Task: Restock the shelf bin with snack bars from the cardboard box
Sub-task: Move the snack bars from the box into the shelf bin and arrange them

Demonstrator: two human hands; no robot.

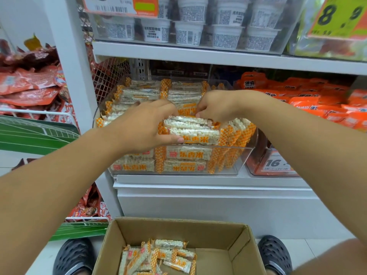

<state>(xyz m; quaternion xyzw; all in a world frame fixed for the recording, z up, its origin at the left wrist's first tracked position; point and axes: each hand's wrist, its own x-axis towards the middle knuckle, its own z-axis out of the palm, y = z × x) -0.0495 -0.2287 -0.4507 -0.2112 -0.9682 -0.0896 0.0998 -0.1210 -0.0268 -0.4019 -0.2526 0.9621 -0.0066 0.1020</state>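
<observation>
A clear plastic shelf bin on the middle shelf holds many white puffed-rice snack bars with orange checkered ends. My left hand and my right hand together grip a small stack of snack bars over the front of the bin, left hand on its left end, right hand on its top right. Below, an open cardboard box on the floor holds several loose snack bars in its left half.
White cups fill a clear bin on the shelf above. Orange packets lie in the bin to the right, red packets in a wire basket to the left. My black shoes flank the box.
</observation>
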